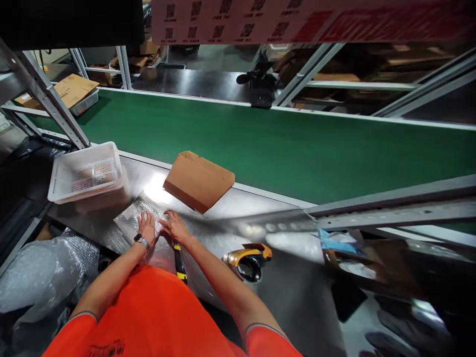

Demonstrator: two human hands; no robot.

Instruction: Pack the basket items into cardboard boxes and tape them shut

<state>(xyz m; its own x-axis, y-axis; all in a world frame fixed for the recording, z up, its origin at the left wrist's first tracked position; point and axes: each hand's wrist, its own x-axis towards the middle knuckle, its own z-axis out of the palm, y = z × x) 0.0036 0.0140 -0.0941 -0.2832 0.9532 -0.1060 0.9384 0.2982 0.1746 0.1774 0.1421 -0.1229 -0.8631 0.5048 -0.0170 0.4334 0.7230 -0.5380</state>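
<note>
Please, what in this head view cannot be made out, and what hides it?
- Bubble wrap: partly covered by the left hand and right hand.
- Yellow-and-black tool: lower end hidden behind the orange shirt.
- Blue item: blurred, kind unclear.
- Printed carton: cut off by the top edge, print too blurred.

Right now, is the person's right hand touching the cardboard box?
Apart. The head view shows the right hand pressed on the bubble wrap, with a plain gap between it and the cardboard box.
</note>
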